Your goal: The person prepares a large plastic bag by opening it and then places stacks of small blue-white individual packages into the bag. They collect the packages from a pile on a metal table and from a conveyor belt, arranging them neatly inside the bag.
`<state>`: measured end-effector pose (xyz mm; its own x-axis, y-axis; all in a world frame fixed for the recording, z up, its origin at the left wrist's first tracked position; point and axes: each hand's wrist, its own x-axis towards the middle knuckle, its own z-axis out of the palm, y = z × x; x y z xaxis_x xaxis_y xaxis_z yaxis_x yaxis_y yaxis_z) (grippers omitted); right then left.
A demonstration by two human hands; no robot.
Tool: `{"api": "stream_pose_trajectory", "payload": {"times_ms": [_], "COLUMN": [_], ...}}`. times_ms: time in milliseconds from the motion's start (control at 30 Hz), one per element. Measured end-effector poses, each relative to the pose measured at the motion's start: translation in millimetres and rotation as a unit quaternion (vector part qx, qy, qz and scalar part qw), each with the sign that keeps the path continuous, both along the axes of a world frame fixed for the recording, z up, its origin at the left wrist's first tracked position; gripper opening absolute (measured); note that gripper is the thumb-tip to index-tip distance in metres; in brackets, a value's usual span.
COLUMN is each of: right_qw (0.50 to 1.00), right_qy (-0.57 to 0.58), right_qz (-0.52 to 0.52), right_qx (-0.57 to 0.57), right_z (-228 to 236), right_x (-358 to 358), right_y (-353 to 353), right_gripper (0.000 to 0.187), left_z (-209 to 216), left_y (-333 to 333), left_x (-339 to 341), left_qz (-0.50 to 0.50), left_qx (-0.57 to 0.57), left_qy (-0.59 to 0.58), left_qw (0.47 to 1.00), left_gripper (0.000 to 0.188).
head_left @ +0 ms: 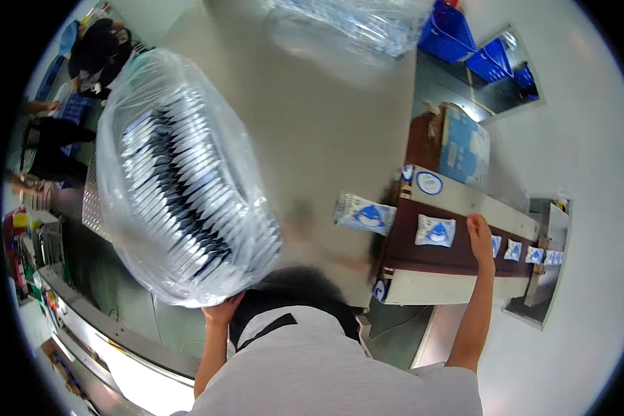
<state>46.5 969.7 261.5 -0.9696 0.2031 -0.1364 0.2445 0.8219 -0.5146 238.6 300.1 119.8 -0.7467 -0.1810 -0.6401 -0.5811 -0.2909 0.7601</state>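
Observation:
My left hand (223,310) is at the near edge of a large clear plastic bag (249,173), touching it; its fingers are hidden behind the bag. Inside the bag, small silvery packets (187,132) stand in two tightly packed rows. My right hand (480,239) is over the dark conveyor belt (412,263), fingers stretched out and holding nothing that I can see. It partly covers one white-and-blue packet (496,245). Left of that hand, another packet (435,230) lies on the belt. One more packet (366,213) rests on the table at the belt's end.
A wide metal table (340,118) spreads ahead, with more clear plastic bagging (360,24) at its far end. Several packets (534,254) line the belt toward a wall opening. A blue-and-white carton (464,145) stands beyond the belt. Blue crates (447,35) are far right; people (97,55) are far left.

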Motion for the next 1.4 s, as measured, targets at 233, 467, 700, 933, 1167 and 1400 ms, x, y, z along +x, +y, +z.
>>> {"api": "stream_pose_trajectory", "payload": {"times_ms": [233,467,700,933,1167,1400], "right_qw": [0.930,0.918,0.927,0.875,0.909,0.948], "right_qy": [-0.210,-0.213,-0.159,-0.231,-0.173,-0.199], "right_qz": [0.105,0.149,0.322,0.420,0.348,0.236], "right_qx": [0.283,0.298,0.105,-0.062,0.148,0.079], "right_z": [-47.9,-87.9,-76.6,-143.4,-116.9,-99.9], "right_x": [24.4,33.1,-58.4,-118.4,-8.4,12.2], "right_y": [153.6,122.2,40.3,-137.5,-229.4,-281.5], "right_gripper": [0.048,0.064,0.049,0.072,0.104,0.097], "left_z": [-74.0,-8.1,14.7,70.1,183.1,169.4], "left_y": [6.8,48.0,65.2,90.7,94.1,65.7], "left_x": [71.4,12.1,4.9,-29.2,-42.0,-130.1], "left_qz": [-0.043,-0.026,-0.167,-0.334,-0.228,-0.182], "left_qx": [0.164,0.108,-0.036,-0.174,-0.185,-0.515], "left_qy": [-0.062,-0.174,-0.117,-0.055,0.066,0.204], "left_qw": [0.984,0.978,0.978,0.925,0.954,0.813], "left_gripper": [0.046,0.035,0.028,0.028,0.024,0.026]}}
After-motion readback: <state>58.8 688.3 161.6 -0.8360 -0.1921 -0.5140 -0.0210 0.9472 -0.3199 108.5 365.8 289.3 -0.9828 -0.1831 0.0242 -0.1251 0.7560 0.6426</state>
